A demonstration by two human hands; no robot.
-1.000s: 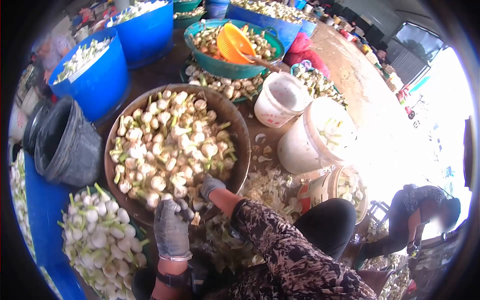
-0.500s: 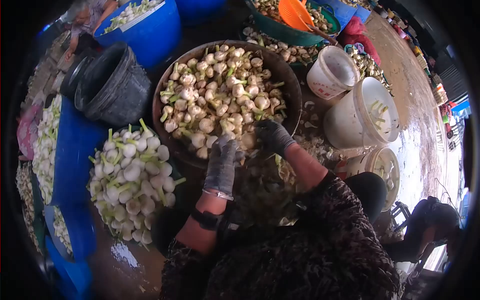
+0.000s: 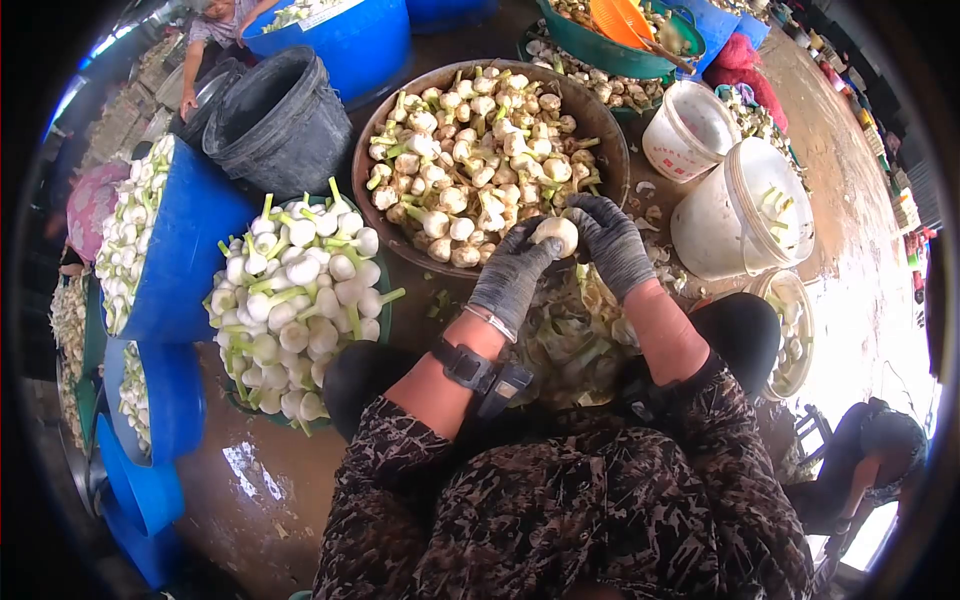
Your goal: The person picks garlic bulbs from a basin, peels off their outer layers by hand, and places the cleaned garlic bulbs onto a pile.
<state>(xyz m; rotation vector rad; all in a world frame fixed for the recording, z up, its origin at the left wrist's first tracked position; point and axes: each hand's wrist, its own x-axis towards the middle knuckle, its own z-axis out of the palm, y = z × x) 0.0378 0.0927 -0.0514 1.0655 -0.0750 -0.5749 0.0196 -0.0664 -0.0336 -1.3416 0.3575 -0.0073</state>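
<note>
Both of my hands wear grey gloves and meet at the near rim of a wide round basin (image 3: 618, 150) of unpeeled garlic bulbs (image 3: 470, 150). A pale garlic bulb (image 3: 556, 236) sits between them. My left hand (image 3: 515, 275) is closed round its left side, thumb against the bulb. At its upper right, my right hand (image 3: 610, 240) has bent fingers against the bulb; the fingertips are partly hidden. Below the hands lies a heap of loose peels (image 3: 570, 340). Clean white bulbs with green stems (image 3: 300, 300) fill a green basin left of my left forearm.
Black buckets (image 3: 275, 120) and blue tubs (image 3: 185, 230) stand at the left. White buckets (image 3: 740, 210) are at the right, and a green basin with an orange scoop (image 3: 622, 22) is at the top. One person (image 3: 215, 35) is at the upper left, another (image 3: 870, 450) at the lower right.
My hands have drawn back from the bulbs in the basin to its near rim, with one bulb now between them. The camera view has shifted, moving the surroundings right in the picture.
</note>
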